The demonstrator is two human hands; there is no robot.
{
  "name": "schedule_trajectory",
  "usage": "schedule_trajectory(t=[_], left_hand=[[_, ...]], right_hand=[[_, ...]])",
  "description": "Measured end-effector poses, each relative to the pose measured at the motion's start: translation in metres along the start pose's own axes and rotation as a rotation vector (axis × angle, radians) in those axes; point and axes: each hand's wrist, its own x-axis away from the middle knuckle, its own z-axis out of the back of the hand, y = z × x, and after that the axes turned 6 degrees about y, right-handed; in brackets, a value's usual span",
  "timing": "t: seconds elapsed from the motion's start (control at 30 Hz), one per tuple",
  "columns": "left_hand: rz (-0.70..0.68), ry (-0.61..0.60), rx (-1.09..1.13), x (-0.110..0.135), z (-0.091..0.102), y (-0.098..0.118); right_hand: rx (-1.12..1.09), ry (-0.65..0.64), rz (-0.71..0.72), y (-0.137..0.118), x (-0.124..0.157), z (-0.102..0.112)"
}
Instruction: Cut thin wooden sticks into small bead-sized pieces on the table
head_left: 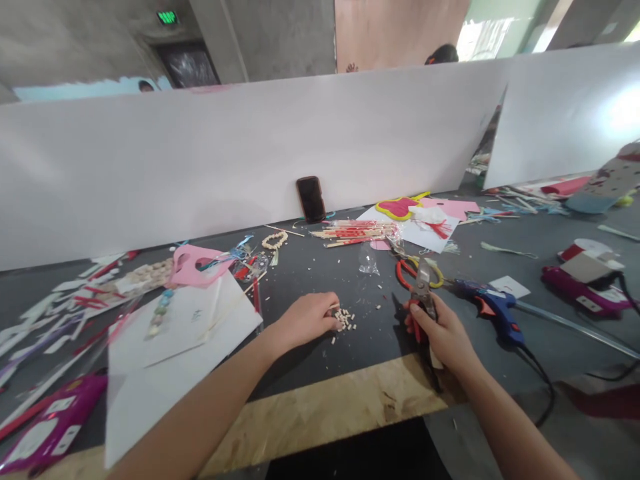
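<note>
My left hand (310, 317) rests on the dark tabletop with its fingers curled. Thumb and fingertips close around the left edge of a small pile of short, pale, cut stick pieces (346, 318). To the right, my right hand (443, 327) grips a pair of pliers (423, 280) with red on the handle, jaws pointing away from me. The handles are partly hidden by the fingers. Just beyond the jaws lie scissors (437, 275) with red and yellow handles. A bundle of red-and-pale sticks (355, 231) in clear wrap lies behind the pile.
A blue glue gun (495, 310) with a cord lies right of my right hand. White sheets (170, 373), a pink cutout (197, 265) and a purple device (55, 420) are on the left. A phone (311, 199) leans on the white partition (240, 153). A bead loop (275, 241) lies nearby.
</note>
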Motion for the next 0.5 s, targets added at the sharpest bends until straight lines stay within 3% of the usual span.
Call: schedule_trajectory(t=[0.2, 0.5], left_hand=[[0.061, -0.079, -0.006, 0.020, -0.001, 0.002], [0.027, 0.006, -0.017, -0.018, -0.015, 0.006]], right_hand=[[0.003, -0.002, -0.016, -0.005, 0.000, -0.002], [-0.018, -0.015, -0.024, -0.005, 0.001, -0.002]])
